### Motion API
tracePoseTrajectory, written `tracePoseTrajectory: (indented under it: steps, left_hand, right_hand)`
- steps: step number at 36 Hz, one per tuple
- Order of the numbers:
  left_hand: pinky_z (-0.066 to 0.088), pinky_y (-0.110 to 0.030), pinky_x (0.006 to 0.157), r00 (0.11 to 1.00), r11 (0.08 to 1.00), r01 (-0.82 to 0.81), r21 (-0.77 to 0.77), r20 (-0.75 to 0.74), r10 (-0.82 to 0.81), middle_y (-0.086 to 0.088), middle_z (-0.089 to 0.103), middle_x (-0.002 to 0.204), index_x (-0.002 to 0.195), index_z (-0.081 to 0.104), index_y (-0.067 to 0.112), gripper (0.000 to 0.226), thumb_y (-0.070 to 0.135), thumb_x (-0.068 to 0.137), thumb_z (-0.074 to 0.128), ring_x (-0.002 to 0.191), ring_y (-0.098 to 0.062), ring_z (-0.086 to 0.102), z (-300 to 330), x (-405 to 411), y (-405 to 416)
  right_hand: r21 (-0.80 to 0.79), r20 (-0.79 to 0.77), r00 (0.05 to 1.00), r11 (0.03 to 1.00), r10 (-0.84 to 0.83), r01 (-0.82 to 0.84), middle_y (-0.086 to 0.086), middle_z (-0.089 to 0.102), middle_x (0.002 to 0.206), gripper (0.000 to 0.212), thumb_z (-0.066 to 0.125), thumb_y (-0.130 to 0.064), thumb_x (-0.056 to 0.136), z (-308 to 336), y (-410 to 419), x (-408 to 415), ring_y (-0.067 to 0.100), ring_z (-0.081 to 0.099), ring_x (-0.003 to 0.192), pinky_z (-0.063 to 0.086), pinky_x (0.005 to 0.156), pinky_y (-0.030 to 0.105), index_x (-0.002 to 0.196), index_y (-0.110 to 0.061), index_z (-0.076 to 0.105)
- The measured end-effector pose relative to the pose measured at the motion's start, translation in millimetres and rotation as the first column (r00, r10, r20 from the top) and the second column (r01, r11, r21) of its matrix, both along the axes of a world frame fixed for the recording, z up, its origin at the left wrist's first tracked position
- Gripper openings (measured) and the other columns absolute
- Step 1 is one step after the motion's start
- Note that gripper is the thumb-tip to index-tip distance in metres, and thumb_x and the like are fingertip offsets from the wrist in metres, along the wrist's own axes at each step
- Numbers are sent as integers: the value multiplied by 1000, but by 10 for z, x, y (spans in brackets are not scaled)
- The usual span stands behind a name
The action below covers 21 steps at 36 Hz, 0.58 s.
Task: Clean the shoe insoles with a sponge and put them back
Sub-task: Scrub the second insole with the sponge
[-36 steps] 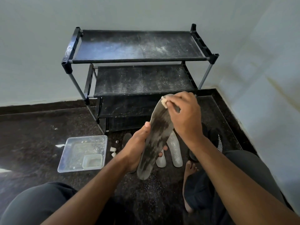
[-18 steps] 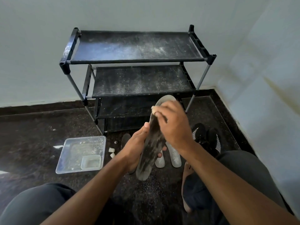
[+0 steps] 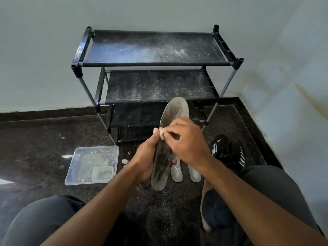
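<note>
Head view: left hand (image 3: pixel 147 157) grips one insole (image 3: pixel 166 151), right hand (image 3: pixel 188 144) pinches one sponge (image 3: pixel 161 134); two insoles (image 3: pixel 184 172) lie below.

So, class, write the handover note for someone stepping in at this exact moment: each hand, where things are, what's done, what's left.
Left hand: gripping the dirty insole at mid-length, toe end up.
Right hand: pressing the sponge onto the insole's middle.
Two pale insoles lie on the floor; black shoes stand to the right; water tray to the left.
Done: cannot tell.
Left: finish scrubbing, then refit the insoles into the shoes.
</note>
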<state>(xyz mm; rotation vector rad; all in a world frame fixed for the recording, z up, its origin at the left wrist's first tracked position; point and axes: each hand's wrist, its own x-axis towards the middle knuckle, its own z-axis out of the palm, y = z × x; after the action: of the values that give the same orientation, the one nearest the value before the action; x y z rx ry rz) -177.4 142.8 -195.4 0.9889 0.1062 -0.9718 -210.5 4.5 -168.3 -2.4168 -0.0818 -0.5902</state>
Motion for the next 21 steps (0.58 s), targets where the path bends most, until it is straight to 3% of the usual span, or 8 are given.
tracePoseTrajectory:
  steps: [5, 8, 11, 13, 17, 21]
  left_hand:
    - [54, -43, 79, 996, 997, 73, -6, 49, -73, -24, 68, 117, 120, 76, 8, 75, 64, 106, 28, 101, -39, 56, 12, -29, -13]
    - [55, -43, 79, 998, 999, 46, -18, 36, -45, -24, 67, 110, 119, 76, 9, 71, 62, 105, 31, 94, -37, 61, -1, -3, -9]
    - [56, -45, 82, 1000, 1000, -5, -15, 23, 6, -23, 69, 109, 122, 74, 6, 72, 63, 103, 35, 87, -32, 65, -18, 42, 5]
    - [55, -44, 81, 999, 999, -35, -37, 8, 36, -21, 71, 112, 121, 75, 8, 70, 62, 104, 34, 89, -31, 66, -4, 56, 11]
    - [55, -44, 83, 1000, 999, 6, -52, 6, -6, -21, 66, 129, 137, 65, 9, 71, 64, 105, 32, 102, -34, 64, -28, 42, -8]
    - [55, -50, 94, 1000, 1000, 12, 0, 21, -12, -22, 68, 127, 133, 68, 12, 67, 62, 104, 34, 108, -33, 67, -26, 25, -41]
  right_hand:
    - [30, 99, 950, 955, -295, 294, 1, 66, 91, 17, 73, -12, 91, 69, -229, 92, 15, 58, 88, 44, 76, 12, 107, -7, 76]
    - [0, -9, 993, 993, -115, 115, 0, 65, 87, 13, 71, -12, 91, 15, -126, 44, 10, 57, 83, 51, 72, 25, 101, -9, 78]
    - [74, -152, 980, 990, 131, -120, -6, 64, 82, 8, 73, -13, 87, 32, -48, -25, 4, 58, 74, 48, 62, 15, 90, -13, 81]
    - [84, -95, 991, 992, 99, -91, -5, 65, 82, 7, 74, -13, 86, 80, -77, -16, 5, 58, 77, 45, 64, 14, 89, -13, 80]
    - [61, 94, 981, 984, -171, 165, 0, 66, 90, 19, 73, -9, 90, 98, -171, 66, 13, 59, 86, 48, 74, 18, 108, -8, 77]
    - [-34, 70, 994, 995, -89, 92, 2, 62, 91, 14, 69, -7, 93, -4, -24, 55, 14, 57, 91, 49, 82, 22, 104, -4, 76]
